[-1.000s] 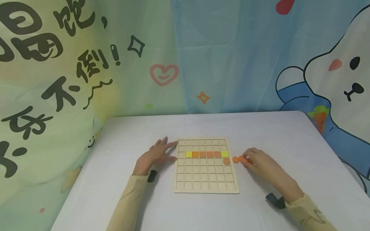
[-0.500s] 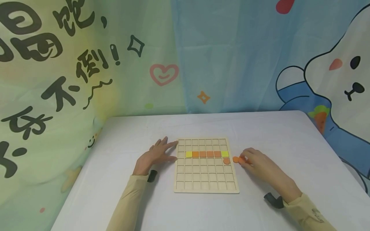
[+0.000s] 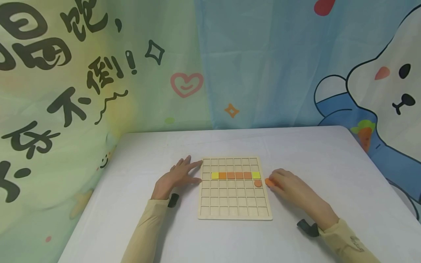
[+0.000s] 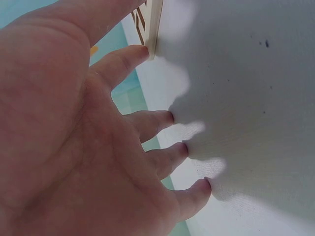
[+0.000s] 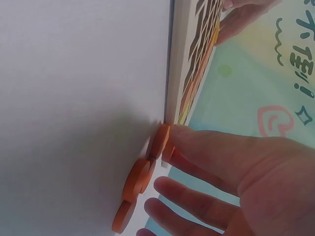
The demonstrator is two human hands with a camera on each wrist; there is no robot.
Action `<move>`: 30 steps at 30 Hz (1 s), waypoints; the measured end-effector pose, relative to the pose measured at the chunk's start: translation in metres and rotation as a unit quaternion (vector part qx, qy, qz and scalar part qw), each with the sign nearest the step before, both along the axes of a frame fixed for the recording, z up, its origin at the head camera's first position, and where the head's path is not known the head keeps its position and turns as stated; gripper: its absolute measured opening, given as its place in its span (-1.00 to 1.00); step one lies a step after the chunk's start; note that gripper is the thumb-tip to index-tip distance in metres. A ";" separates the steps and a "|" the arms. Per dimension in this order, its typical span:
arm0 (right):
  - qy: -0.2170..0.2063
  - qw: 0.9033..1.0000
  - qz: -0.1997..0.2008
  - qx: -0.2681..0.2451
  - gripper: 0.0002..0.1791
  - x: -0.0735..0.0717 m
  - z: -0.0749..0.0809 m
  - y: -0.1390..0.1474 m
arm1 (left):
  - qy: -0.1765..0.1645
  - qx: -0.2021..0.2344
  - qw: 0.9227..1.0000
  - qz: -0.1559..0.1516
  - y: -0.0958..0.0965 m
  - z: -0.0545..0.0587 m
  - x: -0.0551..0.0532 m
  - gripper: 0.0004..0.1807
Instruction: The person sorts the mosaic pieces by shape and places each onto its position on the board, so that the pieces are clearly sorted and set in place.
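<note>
Across the grid board [image 3: 234,201] from your spread left hand [image 3: 175,177], your right hand [image 3: 291,187] pinches an orange disc [image 5: 159,140], apparently a pickup needing a lift.

- Backdrop cloth [image 3: 148,106], head view: big dark Chinese characters; 不 [image 3: 68,114], 倒 [image 3: 104,76] and an exclamation mark [image 3: 129,59] legible; upper line ends 吧 plus comma [image 3: 118,25].
- Same cloth, right wrist view: 不倒! again, sideways.
- Left-edge characters [image 3: 4,182]: partly cropped, can't read reliably.
- Right sleeve [image 3: 343,237]: dark mark [image 3: 356,244], too small to read.
</note>
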State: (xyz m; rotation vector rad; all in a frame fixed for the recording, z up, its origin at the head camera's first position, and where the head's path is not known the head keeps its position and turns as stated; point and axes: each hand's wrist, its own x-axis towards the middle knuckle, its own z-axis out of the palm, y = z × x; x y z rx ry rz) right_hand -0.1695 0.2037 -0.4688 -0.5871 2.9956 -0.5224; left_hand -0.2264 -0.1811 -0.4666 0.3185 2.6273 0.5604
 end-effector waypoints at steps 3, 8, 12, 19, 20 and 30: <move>-0.001 1.000 0.004 -0.001 -0.77 0.000 0.000 -0.002 | 0.000 0.000 1.000 0.000 0.000 0.000 0.000 -0.17; 0.026 0.999 0.022 -0.005 -0.81 0.001 -0.001 -0.004 | -0.001 0.000 1.000 0.003 0.001 0.000 0.000 -0.17; 0.047 0.998 0.036 -0.008 -0.83 0.001 -0.002 -0.005 | -0.002 0.000 1.000 0.004 0.001 -0.001 -0.001 -0.17; 0.041 0.999 0.032 0.003 -0.81 0.000 0.000 -0.009 | 0.000 -0.001 1.000 0.001 0.000 -0.001 -0.001 -0.17; 0.039 0.999 0.033 0.003 -0.82 -0.001 0.000 -0.009 | 0.001 -0.002 1.000 0.000 0.000 -0.001 -0.001 -0.17; 0.011 1.000 0.026 0.002 -0.71 -0.003 0.005 -0.016 | -0.003 0.006 1.000 0.001 0.000 0.000 -0.001 -0.16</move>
